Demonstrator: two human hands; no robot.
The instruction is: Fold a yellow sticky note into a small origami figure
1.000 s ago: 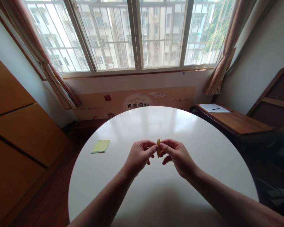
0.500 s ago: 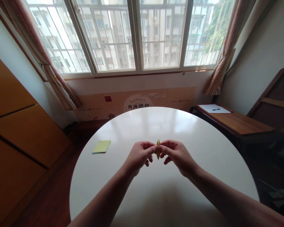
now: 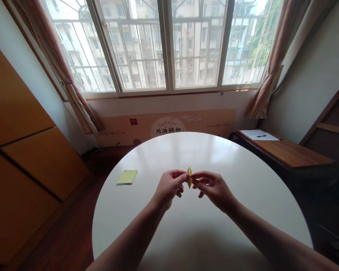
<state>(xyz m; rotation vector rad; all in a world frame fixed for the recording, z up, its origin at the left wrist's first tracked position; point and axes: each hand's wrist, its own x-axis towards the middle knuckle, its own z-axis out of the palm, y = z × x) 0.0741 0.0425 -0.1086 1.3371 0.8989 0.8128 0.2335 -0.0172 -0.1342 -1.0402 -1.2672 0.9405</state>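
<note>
A small folded piece of yellow paper (image 3: pixel 189 177), narrow and pointed at both ends, stands upright between my two hands above the round white table (image 3: pixel 243 195). My left hand (image 3: pixel 169 188) pinches its left side with thumb and forefinger. My right hand (image 3: pixel 213 188) pinches its right side the same way, the other fingers curled under. Both hands hover over the middle of the table, the forearms reaching in from the bottom edge.
A small stack of yellow-green paper sheets (image 3: pixel 127 177) lies on the table's left side. A wooden side table (image 3: pixel 293 154) with a white sheet and a pen (image 3: pixel 260 135) stands at right. Wooden cabinets (image 3: pixel 31 162) line the left; a window and printed cardboard stand behind.
The camera has tilted and shifted slightly, so the table and hands sit a little lower and to the right. Both hands keep pinching the folded paper with only small finger movement.
</note>
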